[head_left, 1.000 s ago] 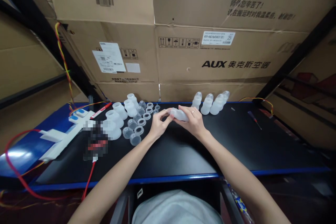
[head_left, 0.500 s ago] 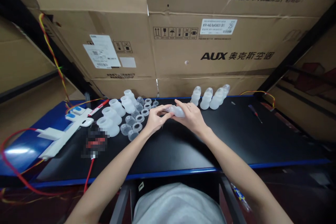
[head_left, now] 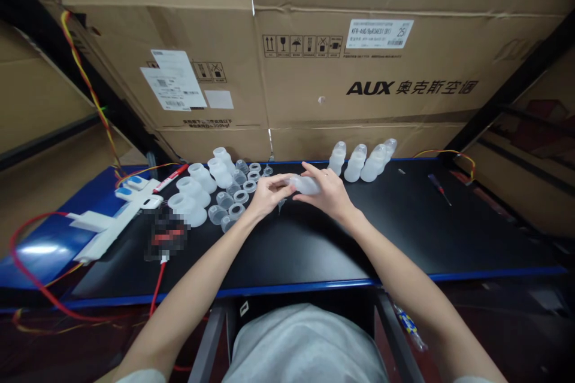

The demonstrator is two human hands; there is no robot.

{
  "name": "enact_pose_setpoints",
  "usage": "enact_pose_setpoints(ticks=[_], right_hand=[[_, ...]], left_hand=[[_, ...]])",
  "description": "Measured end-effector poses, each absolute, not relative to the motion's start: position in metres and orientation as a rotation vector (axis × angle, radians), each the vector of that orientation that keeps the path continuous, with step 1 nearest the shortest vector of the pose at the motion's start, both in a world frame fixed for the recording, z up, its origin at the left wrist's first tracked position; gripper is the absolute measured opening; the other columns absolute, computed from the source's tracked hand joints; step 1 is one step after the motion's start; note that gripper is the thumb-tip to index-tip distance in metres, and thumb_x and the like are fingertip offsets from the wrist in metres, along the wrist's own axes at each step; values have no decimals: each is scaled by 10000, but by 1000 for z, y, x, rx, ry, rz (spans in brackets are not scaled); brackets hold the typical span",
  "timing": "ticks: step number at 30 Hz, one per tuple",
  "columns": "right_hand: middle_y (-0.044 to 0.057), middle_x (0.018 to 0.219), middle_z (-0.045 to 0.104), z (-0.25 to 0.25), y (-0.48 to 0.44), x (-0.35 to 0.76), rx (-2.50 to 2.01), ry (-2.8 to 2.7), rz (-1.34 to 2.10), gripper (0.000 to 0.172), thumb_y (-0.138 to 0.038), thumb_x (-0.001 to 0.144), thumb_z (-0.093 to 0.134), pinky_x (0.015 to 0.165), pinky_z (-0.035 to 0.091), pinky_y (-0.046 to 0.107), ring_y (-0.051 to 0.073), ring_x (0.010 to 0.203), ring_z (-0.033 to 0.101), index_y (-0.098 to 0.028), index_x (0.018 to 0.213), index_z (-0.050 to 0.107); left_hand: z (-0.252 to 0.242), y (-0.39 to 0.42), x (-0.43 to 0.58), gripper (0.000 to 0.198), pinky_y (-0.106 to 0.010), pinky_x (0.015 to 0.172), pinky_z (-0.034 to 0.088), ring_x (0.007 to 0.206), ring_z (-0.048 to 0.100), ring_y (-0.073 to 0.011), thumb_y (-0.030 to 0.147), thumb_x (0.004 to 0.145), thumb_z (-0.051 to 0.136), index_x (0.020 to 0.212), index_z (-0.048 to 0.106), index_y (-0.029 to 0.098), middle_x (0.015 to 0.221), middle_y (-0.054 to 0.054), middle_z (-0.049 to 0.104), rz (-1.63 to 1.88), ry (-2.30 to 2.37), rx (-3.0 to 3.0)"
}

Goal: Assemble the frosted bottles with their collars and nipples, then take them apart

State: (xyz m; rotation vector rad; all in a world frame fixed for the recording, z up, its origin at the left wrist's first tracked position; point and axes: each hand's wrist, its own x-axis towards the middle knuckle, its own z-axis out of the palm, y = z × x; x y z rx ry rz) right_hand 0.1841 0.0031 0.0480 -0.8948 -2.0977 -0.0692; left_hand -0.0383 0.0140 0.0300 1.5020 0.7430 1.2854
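- Power strip (head_left: 117, 222) and red marker (head_left: 171, 178) lie at the far left, beside the bottles.
- Uncapped bottles (head_left: 202, 181), about five, stand in a slanting group on the black table (head_left: 291, 257). Their mouths are bare, so these appear to be the part left undone. Their frosted walls show no contents that can be made out.
- Clear domed caps (head_left: 224, 199) sit in a row just right of those bottles, loose, with none fitted on a neighbouring bottle.
- Pale rings (head_left: 241, 195) form another row beside the caps, each a separate loose piece; a small clear teat (head_left: 268, 170) stands near the far end.
- The left hand (head_left: 269, 194) pinches the top end of the held bottle (head_left: 308, 185) between thumb and fingers. A clear bit shows just below this hand; whether it is held cannot be told.
- The held bottle lies tilted on its side between both hands, above the middle of the table. The fingers cover its top, so how complete it is stays unclear.
- The right hand (head_left: 333, 192) grips its body, index finger raised.
- Capped bottles (head_left: 356, 164), four, stand upright together behind the right hand and look finished; what they contain cannot be seen.
- A screwdriver (head_left: 439, 190) lies farther right.
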Motion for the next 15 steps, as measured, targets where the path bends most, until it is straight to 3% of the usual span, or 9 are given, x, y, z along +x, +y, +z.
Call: enact_pose_setpoints(ticks=[4, 8, 11, 15], right_hand=[[97, 1205, 810, 46, 4, 188, -909, -2028, 272, 977, -521, 795, 962, 993, 597, 443, 301, 1064, 776, -274, 1615, 491], [92, 1200, 812, 48, 0, 188, -919, -2049, 378, 1064, -509, 779, 976, 979, 598, 423, 299, 1060, 785, -285, 1658, 420], [110, 1230, 803, 50, -4, 187, -919, -2127, 145, 1000, -465, 812, 966, 978, 582, 440, 309, 1062, 766, -276, 1647, 451], [177, 1288, 782, 55, -9, 186, -862, -2318, -260, 761, -429, 942, 858, 938, 549, 453, 322, 1039, 742, -194, 1594, 544]], left_hand=[[29, 13, -38, 494, -356, 859, 681, 973, 753, -215, 378, 780, 942, 1223, 831, 191, 1096, -85, 763, 1375, 662, 1678], [31, 12, -41, 468, -326, 822, 673, 940, 720, -187, 342, 788, 933, 1224, 831, 207, 1052, -68, 732, 1362, 677, 1792], [31, 10, -40, 490, -339, 813, 671, 906, 739, -199, 371, 757, 955, 1197, 836, 191, 1003, -59, 738, 1351, 694, 1715], [30, 8, -38, 416, -334, 745, 654, 780, 767, -217, 487, 832, 890, 1059, 859, 139, 890, -85, 788, 1220, 767, 1606]])
